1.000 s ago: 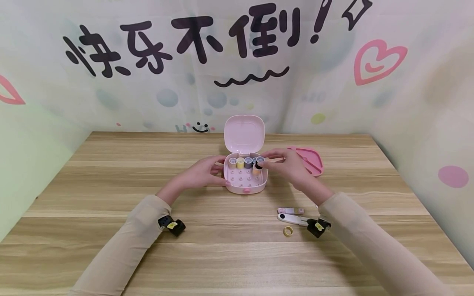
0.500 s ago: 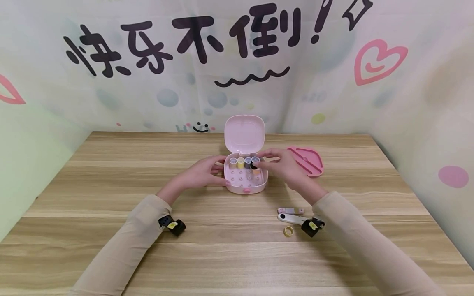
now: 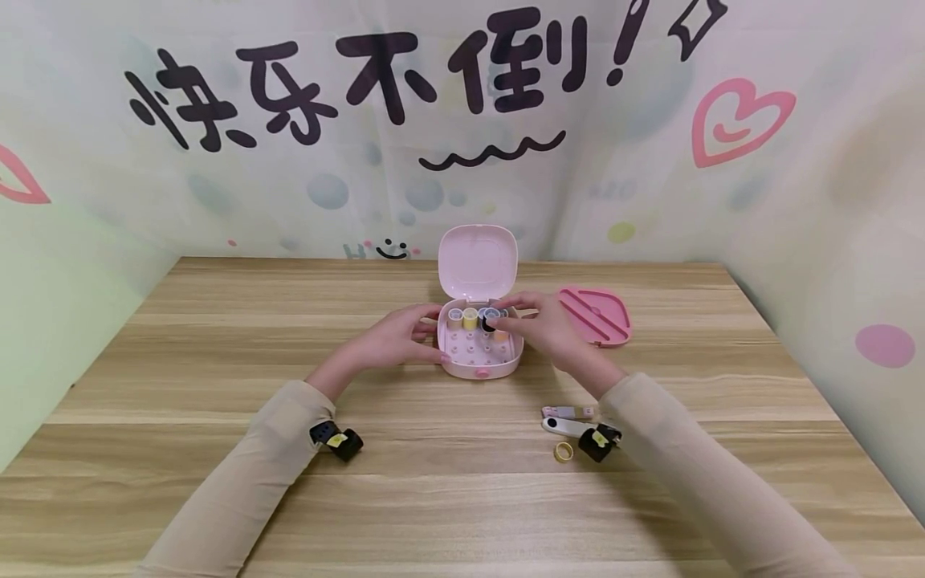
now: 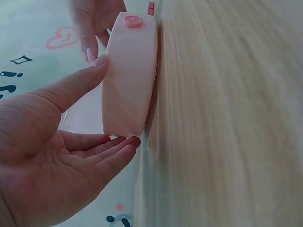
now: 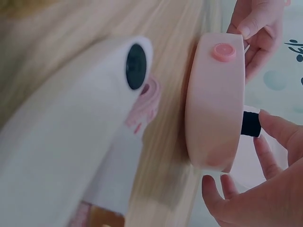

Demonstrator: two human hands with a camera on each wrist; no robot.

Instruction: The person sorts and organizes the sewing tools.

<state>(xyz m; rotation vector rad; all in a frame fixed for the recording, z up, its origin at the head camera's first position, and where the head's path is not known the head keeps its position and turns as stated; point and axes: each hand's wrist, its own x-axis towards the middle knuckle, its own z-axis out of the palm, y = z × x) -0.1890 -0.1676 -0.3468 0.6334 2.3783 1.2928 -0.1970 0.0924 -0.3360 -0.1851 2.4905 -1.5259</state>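
A pink sewing box point(image 3: 462, 369) stands on the table with its lid point(image 3: 478, 261) raised. My left hand point(image 3: 386, 337) holds its left side, thumb at the front rim and fingertips against the end wall, as the left wrist view shows. Between thumb and fingertip, my right hand point(image 3: 552, 329) pinches a black thread spool point(image 5: 251, 124), which sticks up above the rim in the right wrist view. From the head, that spool overlaps the back row, where a beige spool point(image 3: 454, 319) and a yellow spool point(image 3: 470, 319) stand. An orange spool point(image 3: 502, 335) shows partly under my right fingers.
A darker pink divided tray point(image 3: 610, 317) lies right of the box. Nearer, by my right wrist, are a white-handled tool point(image 3: 564, 425), a small pink-and-grey item point(image 3: 569, 412) and a gold thimble ring point(image 3: 563, 452). Small pegs point(image 3: 470, 349) fill the box's front part.
My right hand has carried the black spool leftward along the back row, from its right end to about the third spool. The left hand has stayed on the box.
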